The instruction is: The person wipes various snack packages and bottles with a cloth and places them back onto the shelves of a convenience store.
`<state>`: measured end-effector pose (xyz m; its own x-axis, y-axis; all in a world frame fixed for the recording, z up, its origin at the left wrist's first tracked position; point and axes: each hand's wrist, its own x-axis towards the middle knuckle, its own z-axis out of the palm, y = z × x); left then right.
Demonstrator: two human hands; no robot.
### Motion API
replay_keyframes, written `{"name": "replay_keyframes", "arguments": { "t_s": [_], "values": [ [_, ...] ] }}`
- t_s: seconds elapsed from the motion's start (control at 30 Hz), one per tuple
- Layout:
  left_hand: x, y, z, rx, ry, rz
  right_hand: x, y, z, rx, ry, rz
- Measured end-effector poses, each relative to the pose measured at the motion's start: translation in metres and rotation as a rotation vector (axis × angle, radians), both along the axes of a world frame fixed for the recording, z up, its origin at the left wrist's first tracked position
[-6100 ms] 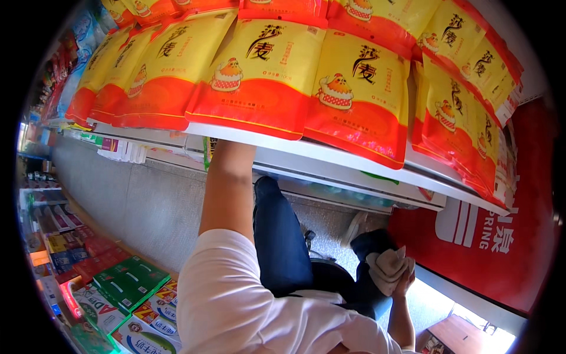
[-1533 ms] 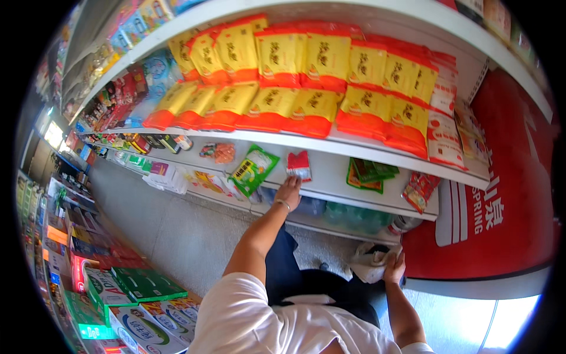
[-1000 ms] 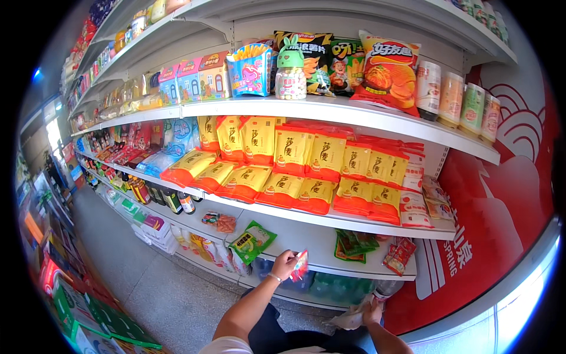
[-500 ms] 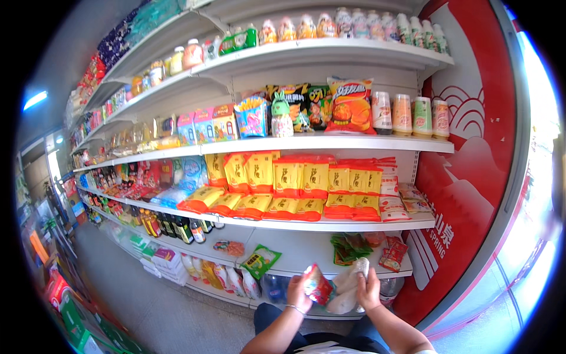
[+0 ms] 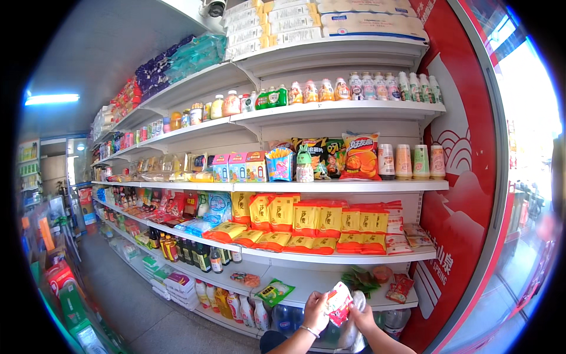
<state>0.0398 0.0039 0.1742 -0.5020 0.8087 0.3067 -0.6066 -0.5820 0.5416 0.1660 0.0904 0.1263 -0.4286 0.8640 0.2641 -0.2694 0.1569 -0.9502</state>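
- Okay, biggest first: the white shelf unit (image 5: 359, 186) fills most of the view; my landmark is the block of yellow-and-red bags (image 5: 306, 219) on one of its lower tiers;
- red panel (image 5: 445, 224): stands upright, right of those bags;
- left hand (image 5: 316, 312): below the bags; bare, with thumb and fingers pinched on a small packet;
- right hand (image 5: 362, 318): also below the bags, just beside the left one; curled round a cloth, fingers right up by the packet's edge; can't tell whether they grip that too;
- pale cloth (image 5: 352, 338): below the bags, bunched up, poking out above and below the right fingers;
- green packet (image 5: 275, 292): lying on the tier under the bags, towards their left end; nobody's touching it;
- red-and-white packet (image 5: 338, 300): the thing in hand; held tilted in the air, lower than the bags and clear of the shelf; my read is that the step here is working it over with the cloth; next move probably calls for a steady left pinch and a light right hand, since thin wrap would crumple easily
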Motion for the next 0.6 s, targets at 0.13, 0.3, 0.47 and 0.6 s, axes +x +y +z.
{"name": "replay_keyframes", "arguments": {
  "t_s": [0.13, 0.3, 0.47, 0.6],
  "values": [
    [-0.010, 0.026, -0.009, -0.097, -0.139, 0.067, 0.014, -0.006, 0.008, -0.178, 0.229, 0.080],
    [0.018, 0.026, -0.030, -0.296, -0.263, -0.030, 0.022, -0.009, 0.038, 0.307, 0.011, -0.042],
    [-0.013, 0.050, -0.061, -0.241, -0.220, -0.190, 0.016, -0.033, 0.046, 1.183, -0.756, 0.158],
    [0.000, 0.032, -0.041, -0.140, -0.163, -0.380, 0.002, -0.045, 0.039, 1.009, -0.351, 0.097]
  ]
}}
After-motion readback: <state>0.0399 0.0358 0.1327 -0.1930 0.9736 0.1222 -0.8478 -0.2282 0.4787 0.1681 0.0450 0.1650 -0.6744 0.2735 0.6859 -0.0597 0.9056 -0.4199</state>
